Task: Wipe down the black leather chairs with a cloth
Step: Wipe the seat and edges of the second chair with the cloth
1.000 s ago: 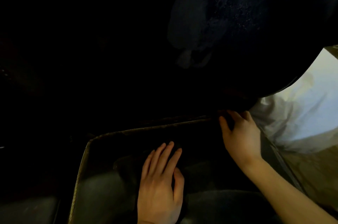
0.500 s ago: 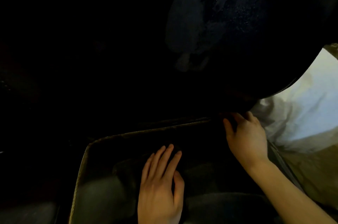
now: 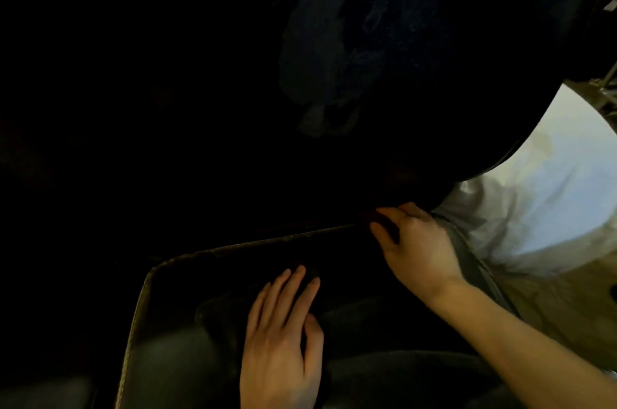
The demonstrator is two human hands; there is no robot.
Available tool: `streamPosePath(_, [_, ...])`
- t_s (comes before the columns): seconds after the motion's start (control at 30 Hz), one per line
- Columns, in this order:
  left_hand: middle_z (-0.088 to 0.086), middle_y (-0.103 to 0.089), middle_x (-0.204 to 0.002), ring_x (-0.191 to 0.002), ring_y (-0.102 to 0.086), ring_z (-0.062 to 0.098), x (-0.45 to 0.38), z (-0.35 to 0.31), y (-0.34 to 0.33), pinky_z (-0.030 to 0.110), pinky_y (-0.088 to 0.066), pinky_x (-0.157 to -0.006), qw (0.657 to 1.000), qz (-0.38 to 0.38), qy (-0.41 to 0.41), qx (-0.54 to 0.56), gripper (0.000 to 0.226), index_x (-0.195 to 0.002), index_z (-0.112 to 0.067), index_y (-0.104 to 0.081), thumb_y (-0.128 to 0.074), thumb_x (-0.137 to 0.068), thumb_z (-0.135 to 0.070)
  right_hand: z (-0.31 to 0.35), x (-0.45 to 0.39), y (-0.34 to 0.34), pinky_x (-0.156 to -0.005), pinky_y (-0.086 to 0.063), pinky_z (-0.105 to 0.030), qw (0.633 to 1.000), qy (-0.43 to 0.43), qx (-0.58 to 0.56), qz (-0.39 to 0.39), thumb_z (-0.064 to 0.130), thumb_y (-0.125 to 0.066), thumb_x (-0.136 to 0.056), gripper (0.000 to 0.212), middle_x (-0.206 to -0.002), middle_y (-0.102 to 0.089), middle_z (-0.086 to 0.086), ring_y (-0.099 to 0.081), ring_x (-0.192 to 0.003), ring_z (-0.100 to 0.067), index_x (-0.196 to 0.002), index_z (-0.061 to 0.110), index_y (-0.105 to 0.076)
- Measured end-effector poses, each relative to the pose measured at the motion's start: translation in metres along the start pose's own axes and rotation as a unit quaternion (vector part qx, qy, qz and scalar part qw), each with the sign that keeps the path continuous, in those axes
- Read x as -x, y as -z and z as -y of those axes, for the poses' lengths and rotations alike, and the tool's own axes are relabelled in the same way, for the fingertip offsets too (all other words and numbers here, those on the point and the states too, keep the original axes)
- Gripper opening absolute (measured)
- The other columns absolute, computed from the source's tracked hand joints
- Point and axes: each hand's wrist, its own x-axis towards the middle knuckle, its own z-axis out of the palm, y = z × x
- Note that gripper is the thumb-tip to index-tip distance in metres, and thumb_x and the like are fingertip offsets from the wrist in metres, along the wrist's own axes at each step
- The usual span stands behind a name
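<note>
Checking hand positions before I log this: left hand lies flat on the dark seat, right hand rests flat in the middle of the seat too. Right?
Not quite. The head view shows the right hand curled at the seat's far right corner, not flat in the middle. The left hand does lie flat on the seat.

Count on inspection: two bare hands, the left hand (image 3: 280,338) at 6 o'clock, the right hand (image 3: 417,241) at 4 o'clock. One black leather chair (image 3: 417,41). One white fabric item (image 3: 541,194) at 3 o'clock. Further items too dark to count.
</note>
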Motion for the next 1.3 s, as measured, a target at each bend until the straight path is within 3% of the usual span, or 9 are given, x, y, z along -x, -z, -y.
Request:
streamPosePath(0.1, [-0.012,-0.044,-0.154,-0.146,-0.034,0.008,0.0,-0.001,0.0,0.038,-0.025,-0.118,1.0,0.003,0.003,0.003,0.048,-0.139,-0.03,-0.057,-0.039,-0.095,-0.03,-0.035,0.007,0.021,-0.07,-0.049,-0.036,0.994,-0.084,-0.005,-0.07,0.03,-0.062,-0.091,0.028,-0.104,-0.065,-0.015,-0.064,-0.09,-0.035,-0.112,0.011,-0.066])
streamPosePath(0.27, [-0.012,-0.044,-0.154,-0.147,-0.032,0.006,0.0,-0.002,0.0,0.035,-0.022,-0.12,1.0,-0.005,0.004,0.011,0.049,-0.14,-0.029,-0.057,-0.039,-0.094,-0.03,-0.024,0.002,0.005,-0.053,-0.029,-0.015,0.988,-0.121,-0.056,-0.075,0.029,-0.061,-0.093,0.022,-0.088,-0.066,-0.009,-0.062,-0.073,-0.025,-0.097,0.011,-0.071])
streamPosePath(0.37, [-0.012,-0.043,-0.155,-0.148,-0.031,0.006,0.0,-0.003,-0.001,0.034,-0.02,-0.122,1.0,0.002,0.009,0.006,0.049,-0.14,-0.03,-0.056,-0.039,-0.095,-0.03,-0.008,-0.001,-0.006,-0.058,-0.03,-0.005,0.986,-0.119,-0.082,-0.085,0.023,-0.062,-0.093,0.016,-0.09,-0.063,-0.004,-0.058,-0.074,-0.016,-0.097,0.012,-0.072])
streamPosePath(0.47, [-0.012,-0.043,-0.155,-0.148,-0.03,0.006,0.001,-0.004,-0.001,0.033,-0.018,-0.122,1.0,0.009,0.01,-0.005,0.049,-0.14,-0.03,-0.056,-0.04,-0.094,-0.03,0.008,0.001,-0.026,-0.076,-0.038,-0.02,0.991,-0.098,-0.061,-0.069,0.026,-0.06,-0.093,0.016,-0.101,-0.066,-0.004,-0.06,-0.098,-0.022,-0.099,0.016,-0.071])
streamPosePath(0.67, [-0.01,-0.044,-0.155,-0.147,-0.032,0.009,0.001,0.0,-0.001,0.038,-0.025,-0.118,1.0,0.007,0.001,-0.015,0.049,-0.14,-0.028,-0.056,-0.04,-0.093,-0.029,0.055,0.001,-0.044,-0.078,-0.046,-0.028,0.991,-0.113,-0.034,-0.069,0.027,-0.06,-0.091,0.021,-0.107,-0.062,-0.01,-0.059,-0.098,-0.028,-0.1,0.011,-0.071])
streamPosePath(0.83, [-0.005,-0.055,-0.144,-0.142,-0.036,0.008,0.002,0.001,-0.002,0.038,-0.028,-0.115,1.0,-0.015,-0.003,-0.011,0.045,-0.13,-0.02,-0.066,-0.042,-0.092,-0.027,0.103,0.001,-0.059,-0.087,-0.048,-0.033,0.997,-0.031,-0.062,0.027,0.035,-0.05,-0.096,0.029,-0.116,-0.056,-0.005,-0.052,-0.11,-0.024,-0.108,0.016,-0.067])
streamPosePath(1.03, [-0.012,-0.045,-0.154,-0.146,-0.033,0.006,0.0,-0.004,0.001,0.036,-0.023,-0.119,1.0,-0.002,0.006,0.015,0.048,-0.14,-0.03,-0.057,-0.039,-0.095,-0.029,0.027,0.012,-0.01,-0.075,-0.052,-0.031,0.993,-0.038,-0.029,-0.109,0.031,-0.065,-0.09,0.023,-0.105,-0.064,-0.006,-0.065,-0.09,-0.026,-0.108,0.018,-0.07])
streamPosePath(1.13, [-0.014,-0.04,-0.156,-0.149,-0.027,0.005,0.001,-0.002,0.002,0.033,-0.017,-0.122,1.0,0.012,0.006,0.011,0.049,-0.143,-0.031,-0.053,-0.038,-0.097,-0.03,0.004,0.015,-0.013,-0.071,-0.044,-0.027,0.992,-0.07,-0.032,-0.104,0.03,-0.057,-0.096,0.026,-0.118,-0.058,-0.007,-0.062,-0.094,-0.025,-0.116,0.017,-0.064])
streamPosePath(1.3, [-0.013,-0.037,-0.158,-0.15,-0.025,0.006,0.003,0.001,0.0,0.034,-0.017,-0.122,1.0,0.021,-0.001,0.003,0.049,-0.145,-0.031,-0.05,-0.039,-0.097,-0.03,0.026,0.007,-0.041,-0.055,-0.03,-0.019,0.976,-0.142,-0.083,-0.144,0.026,-0.055,-0.097,0.02,-0.103,-0.057,-0.005,-0.049,-0.068,-0.014,-0.105,0.012,-0.068])
